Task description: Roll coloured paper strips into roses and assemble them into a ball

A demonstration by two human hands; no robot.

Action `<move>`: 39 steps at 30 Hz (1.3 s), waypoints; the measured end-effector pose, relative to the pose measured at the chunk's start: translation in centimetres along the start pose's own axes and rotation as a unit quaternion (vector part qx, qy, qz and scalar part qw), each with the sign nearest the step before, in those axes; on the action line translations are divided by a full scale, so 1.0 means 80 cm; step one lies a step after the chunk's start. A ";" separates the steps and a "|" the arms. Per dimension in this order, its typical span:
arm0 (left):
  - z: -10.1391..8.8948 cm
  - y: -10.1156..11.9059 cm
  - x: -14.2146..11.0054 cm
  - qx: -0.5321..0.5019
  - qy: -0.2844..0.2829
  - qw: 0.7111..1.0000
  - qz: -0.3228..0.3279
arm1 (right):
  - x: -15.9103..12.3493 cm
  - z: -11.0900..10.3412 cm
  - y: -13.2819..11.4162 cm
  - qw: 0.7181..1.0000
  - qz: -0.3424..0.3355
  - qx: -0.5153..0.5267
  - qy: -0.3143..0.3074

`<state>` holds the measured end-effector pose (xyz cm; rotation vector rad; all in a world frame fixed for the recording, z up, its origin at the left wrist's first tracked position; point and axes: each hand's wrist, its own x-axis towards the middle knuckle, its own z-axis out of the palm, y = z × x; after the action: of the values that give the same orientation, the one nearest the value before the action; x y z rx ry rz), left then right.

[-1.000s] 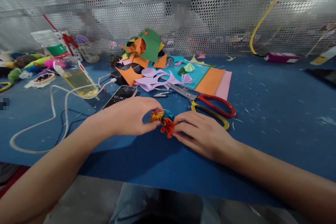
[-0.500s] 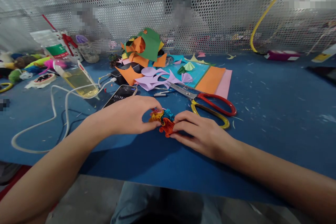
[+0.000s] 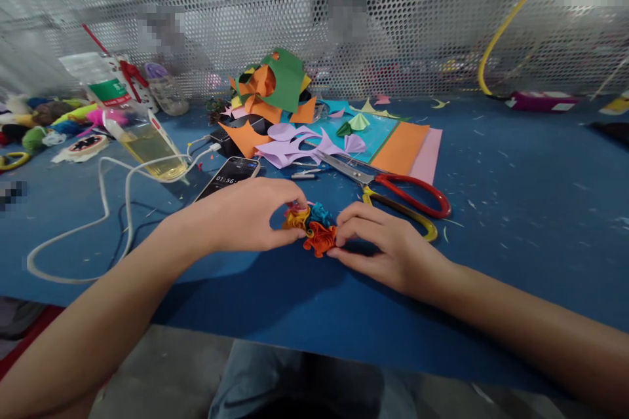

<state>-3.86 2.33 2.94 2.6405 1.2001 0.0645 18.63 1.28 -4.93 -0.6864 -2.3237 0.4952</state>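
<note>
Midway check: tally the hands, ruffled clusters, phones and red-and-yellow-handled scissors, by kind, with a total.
Hands: 2, left hand and right hand
Ruffled cluster: 1
Phone: 1
Red-and-yellow-handled scissors: 1
Total: 5

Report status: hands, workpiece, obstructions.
Left hand pinching paper flowers. Right hand fingers at orange bloom. Scissors lying just beyond right hand; phone beyond left wrist.
</note>
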 end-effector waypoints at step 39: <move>0.016 0.006 0.003 -0.091 0.069 0.990 0.083 | 0.003 -0.027 -0.014 0.972 0.187 0.129 -0.067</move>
<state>-3.15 1.98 1.81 2.6018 0.9600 0.3735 19.59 0.90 -2.72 -0.9915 -2.1987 1.0214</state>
